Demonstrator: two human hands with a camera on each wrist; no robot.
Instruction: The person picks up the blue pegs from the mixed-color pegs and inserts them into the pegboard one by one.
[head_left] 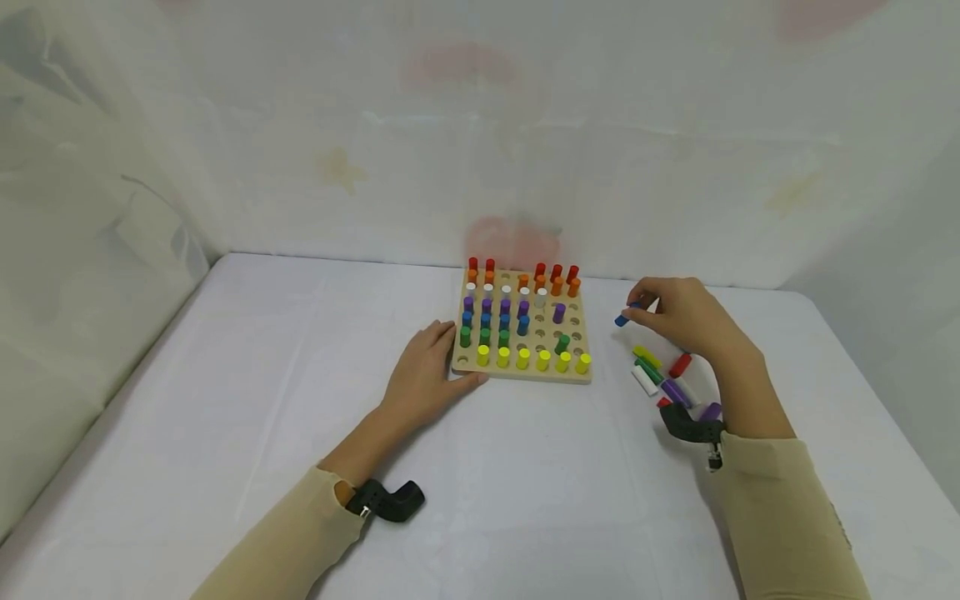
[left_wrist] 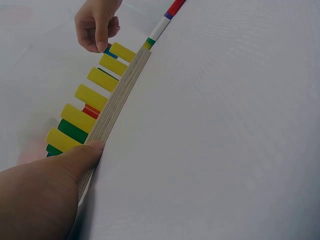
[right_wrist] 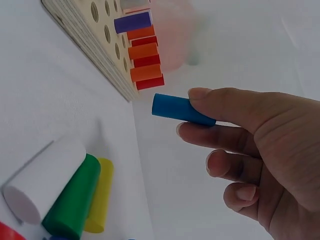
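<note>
Peg in blue [right_wrist: 181, 111], pinched between my right hand's [head_left: 684, 317] thumb and fingertips, sits in the air just right of the board [head_left: 522, 372], lying roughly level and clear of the tabletop [head_left: 225, 375]. The right wrist view shows this grip plainly: thumb on top, forefinger beneath, the other fingers curled loosely under.

My left hand [head_left: 424, 375] rests flat at the board's near left corner, fingers straight along its left side and thumb pressed to its front edge, holding nothing, only steadying it.

The board is, I judge, well over half filled. The left half carries full rows by colour: red at the back, then orange, white, purple, blue, green, and yellow [head_left: 522, 359] along the whole front edge. The right half is patchy: red and orange stand at the back, with one grey or white peg, one purple [head_left: 558, 313], one blue and one green [head_left: 562, 343] further in, and many open holes [head_left: 574, 321] around them. So most of the right-hand rows from white down to green are left to fill.

Loose pegs [head_left: 660, 379] lie in a small heap on the tabletop under and beside my right wrist: yellow, white, green, purple and red. I cannot tell whether these are enough for every open hole.
</note>
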